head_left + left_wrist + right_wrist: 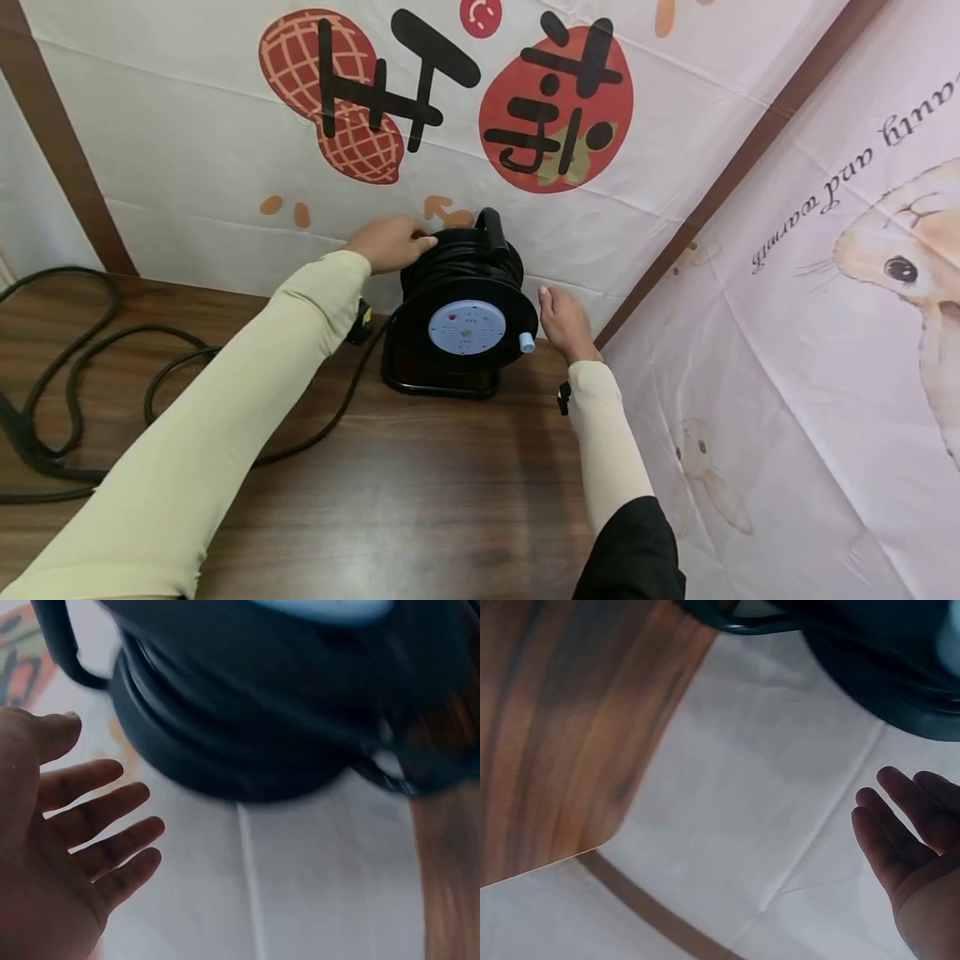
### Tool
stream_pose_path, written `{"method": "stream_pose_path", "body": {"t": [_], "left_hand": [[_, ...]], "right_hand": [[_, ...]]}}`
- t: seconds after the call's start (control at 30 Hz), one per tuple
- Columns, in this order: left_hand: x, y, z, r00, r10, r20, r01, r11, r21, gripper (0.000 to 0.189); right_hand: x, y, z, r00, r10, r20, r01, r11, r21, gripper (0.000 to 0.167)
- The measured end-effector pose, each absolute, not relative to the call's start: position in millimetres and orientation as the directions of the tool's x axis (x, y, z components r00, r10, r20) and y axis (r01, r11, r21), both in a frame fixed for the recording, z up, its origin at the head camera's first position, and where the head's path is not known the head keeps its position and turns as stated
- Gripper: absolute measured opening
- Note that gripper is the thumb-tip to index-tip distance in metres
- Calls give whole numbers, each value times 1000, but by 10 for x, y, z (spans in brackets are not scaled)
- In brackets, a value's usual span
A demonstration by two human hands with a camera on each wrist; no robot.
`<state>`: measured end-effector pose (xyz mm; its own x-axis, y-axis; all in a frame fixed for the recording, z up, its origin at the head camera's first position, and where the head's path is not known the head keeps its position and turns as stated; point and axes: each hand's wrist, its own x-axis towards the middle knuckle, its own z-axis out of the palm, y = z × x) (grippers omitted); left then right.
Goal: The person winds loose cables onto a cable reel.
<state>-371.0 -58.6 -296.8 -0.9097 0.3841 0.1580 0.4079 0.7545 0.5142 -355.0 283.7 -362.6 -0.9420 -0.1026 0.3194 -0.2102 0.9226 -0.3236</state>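
Note:
A black cable reel (465, 300) with a pale blue socket plate (467, 327) stands on the wooden table, its black cable (468, 257) wound round the drum. On top is a black carrying handle (491, 233); a light-coloured crank knob (527, 342) sticks out at the lower right of the front disc. My left hand (390, 243) is at the reel's upper left; the left wrist view shows its fingers (112, 825) spread and relaxed, apart from the drum. To the right of the reel hovers my right hand (566, 321), loosely bent and holding nothing, beside the knob.
Loose loops of black cable (82, 367) lie on the table's left side, with one length running to the reel. A printed white sheet (225, 167) hangs close behind the reel. Another printed sheet (787, 350) hangs on the right, near my right arm.

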Motion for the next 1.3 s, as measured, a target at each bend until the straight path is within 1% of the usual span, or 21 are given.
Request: {"method": "stream_pose_path", "body": {"t": [0.13, 0.23, 0.3, 0.4, 0.5, 0.57, 0.67, 0.77, 0.87, 0.97, 1.07, 1.17, 1.3], "left_hand": [[-3722, -225, -2796, -892, 400, 210, 442, 674, 592, 39], [-3738, -4, -2701, -902, 384, 199, 409, 609, 679, 43], [-3745, 124, -2654, -921, 361, 146, 342, 568, 749, 46], [-3758, 275, -2605, -944, 329, 22, 190, 488, 852, 49], [-3781, 383, -2580, -947, 308, -87, 28, 349, 937, 51], [-3803, 442, -2574, -947, 291, -137, -65, 245, 967, 52], [-3831, 532, -2564, -945, 262, -197, -187, 62, 980, 58], [-3845, 633, -2553, -935, 253, -247, -282, -111, 953, 62], [-3867, 721, -2548, -920, 247, -304, -358, -216, 908, 58], [-3897, 793, -2508, -914, 227, -336, -386, -236, 892, 50], [-3891, 846, -2464, -915, 208, -346, -387, -215, 897, 45], [-3874, 872, -2425, -915, 191, -355, -391, -202, 898, 46], [-3856, 900, -2425, -906, 186, -380, -414, -211, 885, 52]], "right_hand": [[-3532, 2945, -3759, -959, -71, 274, -163, 931, -328, 47], [-3519, 3002, -3847, -972, -51, 231, -126, 937, -327, 49], [-3508, 3042, -3895, -979, -39, 201, -103, 942, -320, 49], [-3497, 3101, -3961, -985, -10, 170, -63, 948, -312, 48], [-3484, 3169, -3991, -987, 25, 156, -26, 949, -314, 48], [-3481, 3205, -3998, -988, 37, 151, -13, 949, -315, 48], [-3485, 3242, -4006, -989, 37, 142, -10, 947, -321, 50], [-3485, 3260, -4020, -991, 37, 132, -8, 947, -322, 52], [-3487, 3259, -4052, -993, 35, 116, -4, 948, -317, 52], [-3492, 3265, -4067, -992, 31, 118, -7, 949, -315, 49], [-3465, 3275, -4085, -987, 19, 162, -35, 945, -325, 45], [-3401, 3261, -4077, -977, -15, 215, -90, 935, -343, 42], [-3281, 3213, -4066, -964, -68, 259, -164, 915, -370, 36]]}}
